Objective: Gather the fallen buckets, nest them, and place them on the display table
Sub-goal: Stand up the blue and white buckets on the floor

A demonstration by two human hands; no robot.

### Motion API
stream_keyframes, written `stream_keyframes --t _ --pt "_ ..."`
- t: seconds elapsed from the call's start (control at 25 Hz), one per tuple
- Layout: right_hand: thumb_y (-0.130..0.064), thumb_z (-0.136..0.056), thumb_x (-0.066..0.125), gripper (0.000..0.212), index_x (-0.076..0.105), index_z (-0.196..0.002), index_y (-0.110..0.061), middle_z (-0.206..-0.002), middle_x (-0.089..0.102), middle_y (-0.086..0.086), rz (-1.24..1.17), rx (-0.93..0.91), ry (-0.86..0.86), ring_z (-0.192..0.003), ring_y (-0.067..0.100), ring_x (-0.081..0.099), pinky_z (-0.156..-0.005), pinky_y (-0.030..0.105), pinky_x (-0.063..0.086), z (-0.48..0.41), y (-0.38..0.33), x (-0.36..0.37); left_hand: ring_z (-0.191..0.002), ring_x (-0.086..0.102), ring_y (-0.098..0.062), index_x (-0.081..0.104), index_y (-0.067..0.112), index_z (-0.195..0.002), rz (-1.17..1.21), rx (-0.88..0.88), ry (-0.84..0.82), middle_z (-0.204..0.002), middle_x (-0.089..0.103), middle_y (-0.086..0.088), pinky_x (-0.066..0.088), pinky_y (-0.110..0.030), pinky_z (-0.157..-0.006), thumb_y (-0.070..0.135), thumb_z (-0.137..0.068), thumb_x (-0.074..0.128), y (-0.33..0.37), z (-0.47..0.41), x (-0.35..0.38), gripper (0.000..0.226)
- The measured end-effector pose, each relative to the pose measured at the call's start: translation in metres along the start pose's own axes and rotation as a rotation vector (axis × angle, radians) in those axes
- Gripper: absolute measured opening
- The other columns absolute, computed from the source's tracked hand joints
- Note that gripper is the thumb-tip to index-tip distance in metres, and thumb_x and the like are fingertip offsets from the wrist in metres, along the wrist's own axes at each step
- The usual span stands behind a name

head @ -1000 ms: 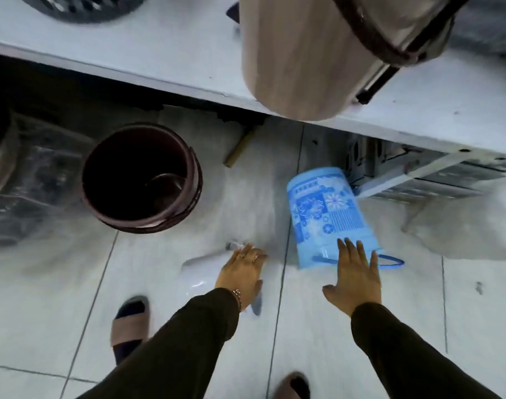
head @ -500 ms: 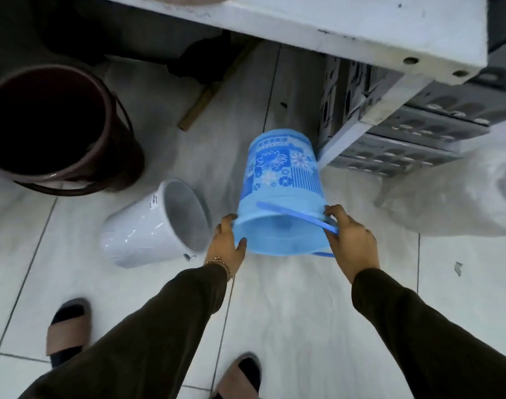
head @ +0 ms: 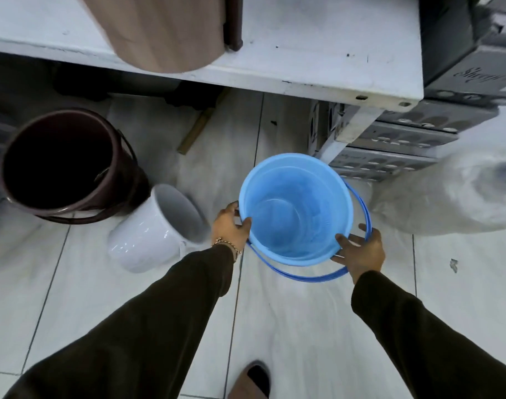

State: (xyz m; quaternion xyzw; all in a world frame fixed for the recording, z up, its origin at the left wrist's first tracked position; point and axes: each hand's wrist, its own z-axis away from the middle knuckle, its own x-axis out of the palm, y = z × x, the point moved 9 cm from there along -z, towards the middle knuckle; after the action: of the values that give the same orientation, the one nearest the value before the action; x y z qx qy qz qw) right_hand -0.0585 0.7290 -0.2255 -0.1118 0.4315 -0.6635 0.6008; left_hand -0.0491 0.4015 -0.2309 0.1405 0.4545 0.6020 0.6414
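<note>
Both arms are covered by long sleeves of a dark olive-brown fabric, plain and without pattern, with soft folds running along their length. The left sleeve point(head: 148, 321) ends at the wrist in a simple hemmed cuff, and so does the right sleeve point(head: 412, 329); no buttons or seams with markings can be made out on either. A thin gold-coloured chain bracelet point(head: 228, 245) sits at the wrist of the left hand point(head: 230, 226), just past the cuff. The right hand point(head: 361, 251) is bare, with no jewellery visible. At the lower edge, one foot wears a tan slip-on sandal point(head: 253, 381) with a dark insole.
</note>
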Motion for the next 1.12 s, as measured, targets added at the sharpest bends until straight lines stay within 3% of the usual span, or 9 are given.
stream_keyframes --t 0.16,0.24,0.32,0.44,0.56,0.76,0.84,0.96,1.12 --pt "-0.018 -0.090 0.073 0.068 0.033 -0.144 -0.023 -0.132 0.055 0.009 -0.007 0.057 -0.067 -0.099 0.038 0.070 -0.084 0.052 0.060 0.018 0.013 0.011 -0.105 0.066 -0.023 0.057 0.012 -0.136 -0.057 0.014 -0.047 -0.130 0.065 -0.011 0.049 -0.016 -0.087 0.016 -0.094 0.061 -0.002 0.005 -0.003 0.043" --pt "-0.045 -0.095 0.060 0.066 0.029 -0.150 -0.024 -0.134 0.049 0.003 -0.045 0.164 -0.006 -0.108 0.035 0.065 -0.095 0.056 0.054 0.024 0.026 0.008 -0.126 0.057 -0.028 0.046 0.012 -0.145 -0.195 0.049 -0.165 -0.143 0.055 -0.011 0.044 -0.027 -0.105 0.024 -0.098 0.054 -0.007 0.006 -0.008 0.049" --pt "-0.046 -0.099 0.040 0.057 0.035 -0.149 -0.018 -0.136 0.048 0.008 -0.137 0.394 0.135 -0.119 0.038 0.057 -0.100 0.058 0.048 0.037 0.063 -0.003 -0.143 0.038 -0.031 0.030 0.012 -0.155 -0.620 0.120 -0.240 -0.156 0.040 -0.011 0.025 -0.042 -0.122 0.025 -0.100 0.045 -0.018 -0.003 -0.025 0.058" --pt "-0.021 -0.100 0.041 0.043 0.046 -0.135 0.004 -0.126 0.050 0.021 0.240 0.494 0.065 -0.121 0.041 0.054 -0.104 0.055 0.046 0.082 0.118 0.022 -0.153 0.019 -0.030 0.015 0.013 -0.158 -1.352 0.256 -0.324 -0.163 0.027 -0.010 0.007 -0.051 -0.125 0.015 -0.094 0.050 -0.040 -0.024 -0.073 0.073" --pt "-0.010 -0.098 0.051 0.046 0.046 -0.142 -0.003 -0.143 0.053 0.017 0.575 0.175 -0.268 -0.131 0.033 0.052 -0.114 0.038 0.038 0.133 0.134 0.137 -0.154 0.015 -0.031 0.021 0.016 -0.157 -1.818 0.467 -0.435 -0.164 0.025 -0.007 0.010 -0.050 -0.124 0.009 -0.100 0.038 -0.074 -0.046 -0.113 0.060" --pt "-0.020 -0.097 0.060 0.066 0.029 -0.156 -0.021 -0.163 0.033 0.003 0.942 -0.461 -0.638 -0.154 0.025 0.021 -0.127 0.043 0.013 0.196 0.105 0.325 -0.117 0.060 -0.029 0.060 0.016 -0.125 -1.739 0.892 -0.525 -0.124 0.062 -0.005 0.051 -0.038 -0.092 0.005 -0.096 0.044 -0.088 -0.037 -0.134 0.035" --pt "-0.021 -0.097 0.058 0.049 0.048 -0.145 -0.025 -0.152 0.050 0.001 1.009 -0.657 -0.569 -0.149 0.026 0.033 -0.127 0.043 0.011 0.219 0.093 0.350 -0.111 0.064 -0.026 0.063 0.020 -0.118 -1.580 0.917 -0.527 -0.118 0.064 0.000 0.054 -0.037 -0.083 0.013 -0.097 0.046 -0.095 -0.020 -0.162 0.028" --pt "-0.019 -0.095 0.060 0.033 0.068 -0.126 -0.026 -0.125 0.071 0.001 1.073 -0.959 -0.517 -0.127 0.025 0.058 -0.120 0.041 0.034 0.258 0.091 0.348 -0.103 0.067 -0.024 0.063 0.027 -0.111 -1.387 0.959 -0.484 -0.110 0.065 0.003 0.057 -0.036 -0.078 0.014 -0.095 0.050 -0.114 0.014 -0.198 0.024" --pt "-0.006 -0.066 0.081 0.038 0.080 -0.096 -0.029 -0.076 0.076 0.002 1.432 -1.100 -0.530 -0.076 0.026 0.071 -0.077 0.031 0.061 0.281 0.138 0.327 -0.109 0.067 -0.030 0.061 0.028 -0.125 -1.424 0.793 -0.649 -0.121 0.068 0.001 0.057 -0.039 -0.089 0.009 -0.095 0.051 -0.193 0.051 -0.185 0.037"
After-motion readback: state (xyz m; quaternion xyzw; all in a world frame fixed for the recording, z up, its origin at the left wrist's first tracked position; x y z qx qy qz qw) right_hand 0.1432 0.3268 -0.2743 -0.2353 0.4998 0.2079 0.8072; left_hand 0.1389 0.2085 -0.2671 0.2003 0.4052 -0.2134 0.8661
